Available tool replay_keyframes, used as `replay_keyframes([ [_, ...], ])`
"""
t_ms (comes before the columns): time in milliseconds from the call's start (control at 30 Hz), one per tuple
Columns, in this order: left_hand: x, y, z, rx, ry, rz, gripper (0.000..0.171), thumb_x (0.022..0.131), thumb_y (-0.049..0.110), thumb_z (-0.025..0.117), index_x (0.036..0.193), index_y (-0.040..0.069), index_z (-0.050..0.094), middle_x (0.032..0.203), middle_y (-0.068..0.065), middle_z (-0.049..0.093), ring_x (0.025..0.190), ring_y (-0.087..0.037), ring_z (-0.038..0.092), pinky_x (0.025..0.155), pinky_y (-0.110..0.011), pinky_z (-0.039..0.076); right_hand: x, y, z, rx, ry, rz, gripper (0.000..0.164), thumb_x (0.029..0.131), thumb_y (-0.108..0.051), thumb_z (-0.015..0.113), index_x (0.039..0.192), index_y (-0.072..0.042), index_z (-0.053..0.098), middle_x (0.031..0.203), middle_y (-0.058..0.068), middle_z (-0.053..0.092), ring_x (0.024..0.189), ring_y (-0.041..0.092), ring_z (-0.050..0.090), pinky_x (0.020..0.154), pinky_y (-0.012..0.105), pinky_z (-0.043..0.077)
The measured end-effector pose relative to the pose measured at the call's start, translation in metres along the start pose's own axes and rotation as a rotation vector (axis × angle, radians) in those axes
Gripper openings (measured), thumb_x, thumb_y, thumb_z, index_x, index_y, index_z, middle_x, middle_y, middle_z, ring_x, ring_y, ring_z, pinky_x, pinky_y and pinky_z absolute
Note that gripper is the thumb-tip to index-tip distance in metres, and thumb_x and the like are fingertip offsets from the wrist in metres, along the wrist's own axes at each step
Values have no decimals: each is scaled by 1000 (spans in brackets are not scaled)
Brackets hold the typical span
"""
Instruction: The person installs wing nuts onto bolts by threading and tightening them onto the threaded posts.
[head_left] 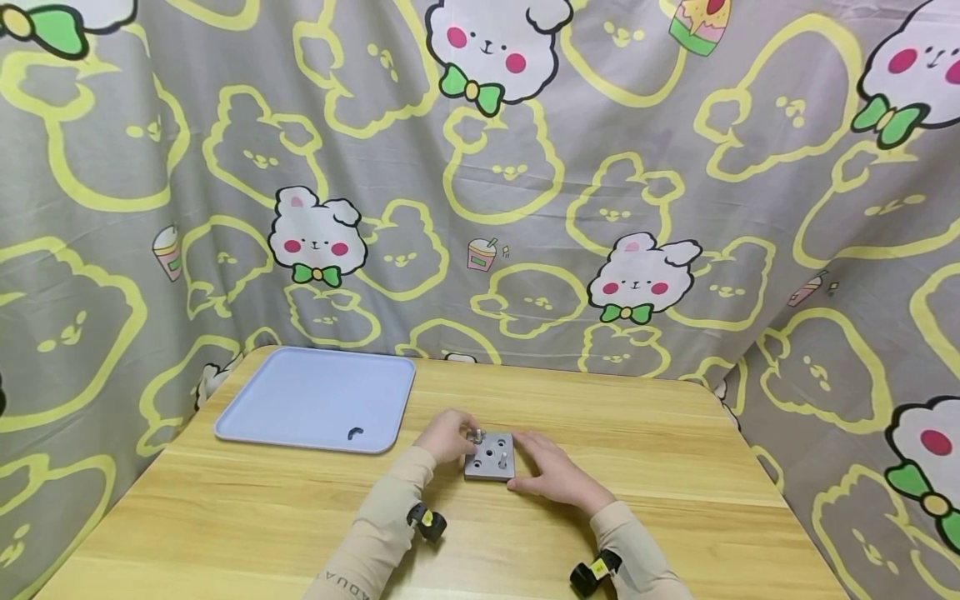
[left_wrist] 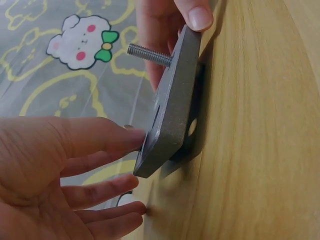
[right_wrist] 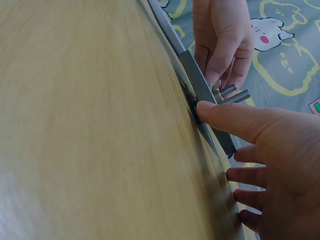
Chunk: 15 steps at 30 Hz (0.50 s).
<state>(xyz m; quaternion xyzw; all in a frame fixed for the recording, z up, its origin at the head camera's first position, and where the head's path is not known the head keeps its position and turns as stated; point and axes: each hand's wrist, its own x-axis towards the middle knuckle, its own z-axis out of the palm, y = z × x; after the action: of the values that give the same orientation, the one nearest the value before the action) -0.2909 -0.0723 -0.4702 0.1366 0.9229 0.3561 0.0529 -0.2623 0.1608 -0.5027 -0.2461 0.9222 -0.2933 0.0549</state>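
Observation:
A square grey metal plate (head_left: 489,457) with several holes lies at the front middle of the table, two threaded studs standing up from it. My right hand (head_left: 553,472) holds the plate along its right side, the thumb (right_wrist: 212,111) at the near edge and the other fingers round toward the far corner. At the far-left stud (right_wrist: 229,90), my left hand (head_left: 447,437) pinches a small wing nut (right_wrist: 217,92) between thumb and fingers, largely hidden by them. The near-right stud (left_wrist: 150,55) is bare and untouched.
A light blue tray (head_left: 315,400) stands at the back left of the wooden table (head_left: 637,433). A small dark curved piece (head_left: 356,433) lies in its near right corner. A patterned curtain (head_left: 525,183) hangs behind the table and along its sides.

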Motion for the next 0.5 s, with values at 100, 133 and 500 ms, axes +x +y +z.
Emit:
replay_keyframes([
  [100,1,-1,1,-6,17,2,23,78,5,75,101,6,72,111,-14,69,106,-30,62,100,-50,48,0,0,0,1,0,0,85,83,-44,72,150,-5,35,152,27,35,143,46,29,114,67,24],
  [133,1,-1,1,0,37,8,21,78,4,74,99,6,72,110,-14,69,105,-30,62,99,-49,49,0,0,0,3,0,0,85,83,-43,72,150,-5,35,152,27,35,143,46,29,114,67,24],
  [500,-3,3,-1,105,198,10,13,77,6,74,72,9,63,84,-8,63,82,-23,59,80,-40,53,1,1,1,0,-5,12,84,83,-43,72,149,-5,36,153,26,35,143,45,29,114,66,25],
])
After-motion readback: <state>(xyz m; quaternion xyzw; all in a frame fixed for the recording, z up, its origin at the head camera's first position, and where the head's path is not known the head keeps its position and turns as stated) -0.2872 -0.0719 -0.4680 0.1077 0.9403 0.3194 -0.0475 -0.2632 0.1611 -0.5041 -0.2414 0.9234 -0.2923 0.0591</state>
